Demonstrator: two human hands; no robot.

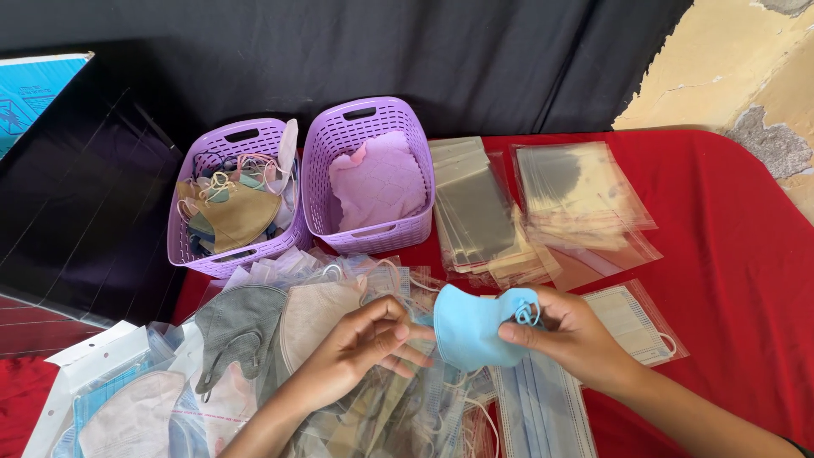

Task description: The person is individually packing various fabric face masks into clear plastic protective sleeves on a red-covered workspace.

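A light blue folded face mask (471, 329) is held above the red table between both hands. My right hand (570, 337) pinches its right end, where the blue ear loop bunches up near my fingertips. My left hand (363, 346) grips the mask's left edge with thumb and fingers. Beneath my hands lies a heap of bagged masks (398, 416) in clear sleeves. A grey mask (237, 326) and a beige mask (312, 318) lie just left of my left hand.
Two purple baskets stand at the back: the left basket (188, 248) holds mixed masks, the right basket (332, 140) holds pink ones. Stacks of clear plastic sleeves (483, 212) and loose sleeves (581, 199) lie on the red tablecloth (729, 254). A flat bagged mask (632, 326) lies by my right hand.
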